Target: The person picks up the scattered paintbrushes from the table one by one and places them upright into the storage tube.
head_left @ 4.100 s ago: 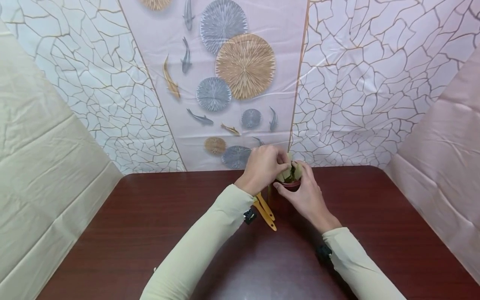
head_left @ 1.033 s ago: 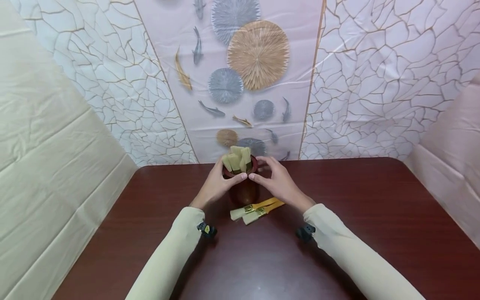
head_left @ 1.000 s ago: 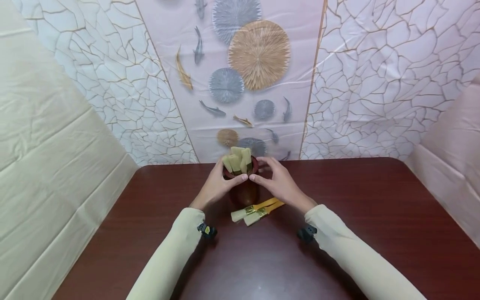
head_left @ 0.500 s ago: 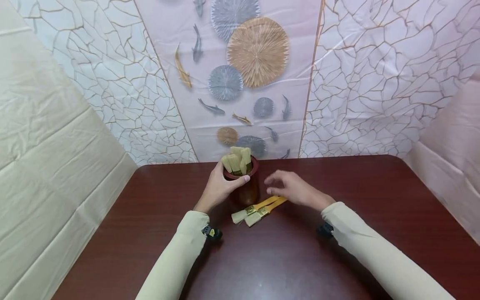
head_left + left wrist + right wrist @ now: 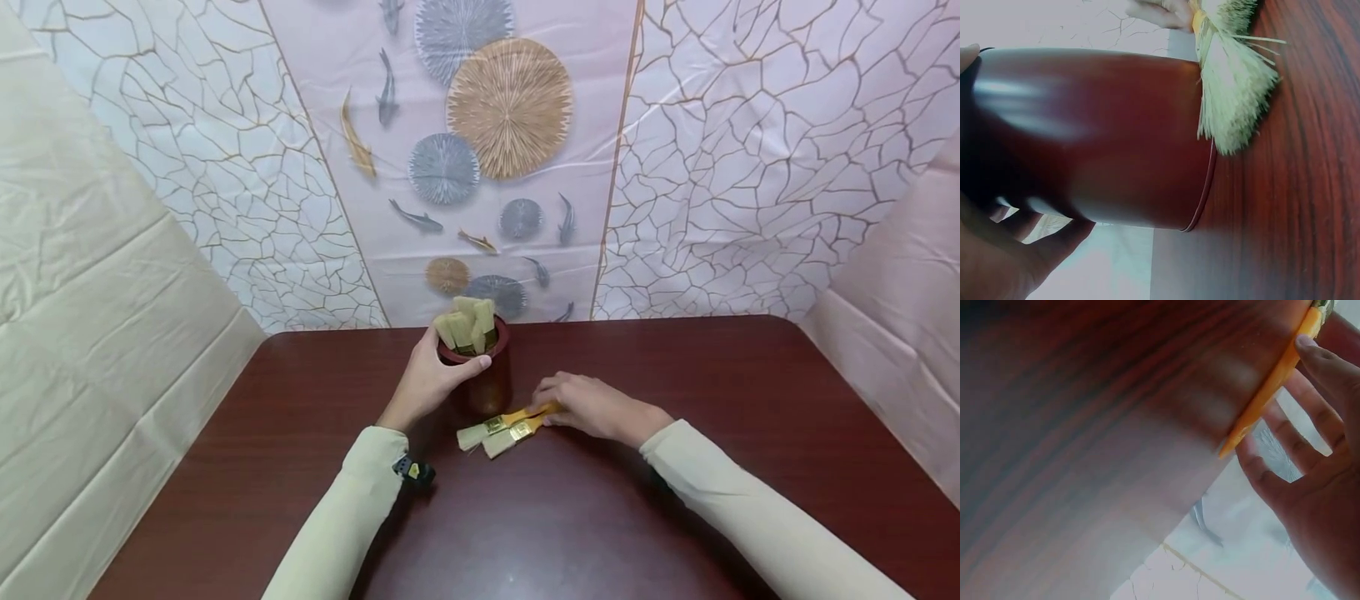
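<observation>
Near the back of the table stands a dark red cylindrical brush holder (image 5: 491,390). Several paintbrushes (image 5: 463,323) stand in it, bristles up. My left hand (image 5: 426,379) grips the holder by its left side, thumb at the front rim; the left wrist view shows the fingers curved round its wall. Two paintbrushes (image 5: 517,432) with yellow handles and pale bristles lie side by side at the holder's foot. My right hand (image 5: 592,408) holds their handles; in the right wrist view, thumb and fingers lie on opposite sides of a yellow handle (image 5: 1266,390). The handle ends are hidden in the head view.
The glossy reddish-brown table (image 5: 510,533) extends on both sides of the hands. A patterned cloth backdrop (image 5: 675,208) hangs right behind its far edge, and plain cream cloth (image 5: 112,333) closes off the left side.
Both hands were at the holder's rim a second ago. My right hand has left it, come down and taken hold of the lying brushes' handles. My left hand stays on the holder.
</observation>
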`<state>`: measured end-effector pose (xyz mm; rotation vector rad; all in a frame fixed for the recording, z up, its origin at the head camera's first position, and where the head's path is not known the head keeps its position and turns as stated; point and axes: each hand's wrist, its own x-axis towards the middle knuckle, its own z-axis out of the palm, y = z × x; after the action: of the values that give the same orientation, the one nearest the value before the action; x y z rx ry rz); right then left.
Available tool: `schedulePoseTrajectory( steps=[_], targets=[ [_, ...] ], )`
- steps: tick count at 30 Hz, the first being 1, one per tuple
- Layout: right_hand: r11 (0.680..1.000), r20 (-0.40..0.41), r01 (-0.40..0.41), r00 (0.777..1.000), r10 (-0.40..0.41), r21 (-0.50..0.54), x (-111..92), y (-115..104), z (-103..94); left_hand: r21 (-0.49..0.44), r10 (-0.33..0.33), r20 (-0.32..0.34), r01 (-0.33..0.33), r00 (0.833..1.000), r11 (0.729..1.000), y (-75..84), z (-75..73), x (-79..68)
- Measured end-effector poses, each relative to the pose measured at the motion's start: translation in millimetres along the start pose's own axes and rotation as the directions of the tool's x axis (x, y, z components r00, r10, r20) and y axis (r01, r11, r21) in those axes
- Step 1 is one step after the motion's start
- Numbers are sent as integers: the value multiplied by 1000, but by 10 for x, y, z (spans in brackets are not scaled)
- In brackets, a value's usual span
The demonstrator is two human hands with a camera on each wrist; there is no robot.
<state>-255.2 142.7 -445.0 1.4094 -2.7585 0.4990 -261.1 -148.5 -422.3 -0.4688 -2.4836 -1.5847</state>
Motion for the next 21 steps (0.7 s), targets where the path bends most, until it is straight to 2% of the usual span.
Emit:
schedulePoseTrajectory(
  steps=[8,12,14,18,21],
  targets=[
    [998,-7,-58,998,58,-16,-288,133,-135,1,-9,-23,9,1000,1000,31,-47,-18],
    [988,-11,-150,989,151,29,-459,220,-158,1,-5,-28,5,1000,1000,16,-44,-19],
    [972,-18,-229,973,231,56,-537,242,-165,3,1,-28,-1,1000,1000,14,-23,-8],
    [925,-22,-371,927,374,87,-627,235,-187,-3,15,-34,-15,999,1000,7,25,16],
    [907,20,-411,911,411,94,-613,216,-227,-10,16,-45,-16,999,1000,-12,43,3]
  ],
)
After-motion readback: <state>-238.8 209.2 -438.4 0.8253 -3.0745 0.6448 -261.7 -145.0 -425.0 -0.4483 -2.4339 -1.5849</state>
